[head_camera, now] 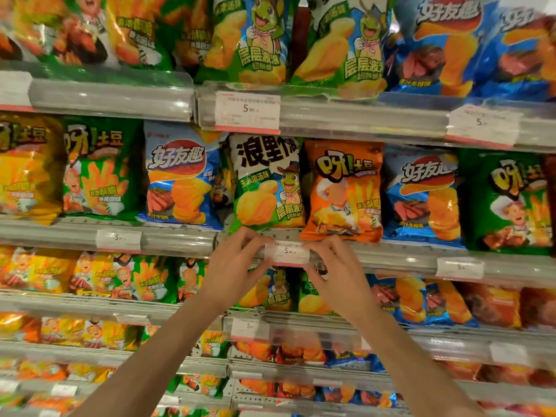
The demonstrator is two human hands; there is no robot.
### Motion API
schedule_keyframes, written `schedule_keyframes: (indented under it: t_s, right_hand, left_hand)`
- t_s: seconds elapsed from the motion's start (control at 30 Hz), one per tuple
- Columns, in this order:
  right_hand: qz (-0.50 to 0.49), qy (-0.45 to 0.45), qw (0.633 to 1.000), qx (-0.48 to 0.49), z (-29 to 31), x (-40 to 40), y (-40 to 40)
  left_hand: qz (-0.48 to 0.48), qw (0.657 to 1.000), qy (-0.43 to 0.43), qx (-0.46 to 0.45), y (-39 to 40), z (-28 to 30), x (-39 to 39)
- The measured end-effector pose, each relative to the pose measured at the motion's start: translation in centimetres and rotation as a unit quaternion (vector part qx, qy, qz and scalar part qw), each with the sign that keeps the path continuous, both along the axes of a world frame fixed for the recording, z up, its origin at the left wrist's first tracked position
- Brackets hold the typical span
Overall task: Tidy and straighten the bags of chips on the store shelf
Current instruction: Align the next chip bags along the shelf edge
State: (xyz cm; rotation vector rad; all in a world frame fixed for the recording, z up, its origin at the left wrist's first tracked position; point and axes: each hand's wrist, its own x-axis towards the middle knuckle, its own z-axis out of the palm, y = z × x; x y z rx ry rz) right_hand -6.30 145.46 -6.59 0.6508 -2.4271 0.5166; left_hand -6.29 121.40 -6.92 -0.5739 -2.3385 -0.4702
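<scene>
Both my hands are at the front rail of the middle shelf (391,254). My left hand (237,263) pinches the left end of a white price tag (287,253) on that rail, and my right hand (334,266) pinches its right end. Just above the tag stands a green-and-white chip bag with a cartoon turtle (266,182), upright. An orange chip bag (343,191) stands to its right, leaning slightly forward over the rail. A blue chip bag (180,176) stands to the left, tilted.
Rows of chip bags fill the shelves above and below: green bags (99,167), a yellow bag (27,167), blue bags (421,194). Clear plastic price rails (114,97) front each shelf, with more tags (247,111).
</scene>
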Motion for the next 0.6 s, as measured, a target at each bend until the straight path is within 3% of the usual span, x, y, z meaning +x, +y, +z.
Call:
schedule_keyframes:
  t_s: [0.37, 0.6]
  right_hand:
    - [0.004, -0.028, 0.999, -0.023, 0.4, 0.1, -0.3]
    - [0.009, -0.075, 0.986, -0.147, 6.7, 0.0, -1.2]
  left_hand:
    - [-0.009, 1.0, -0.005, 0.015, -0.3, -0.2, -0.3]
    - [-0.02, 0.999, -0.009, 0.03, -0.3, -0.1, -0.3]
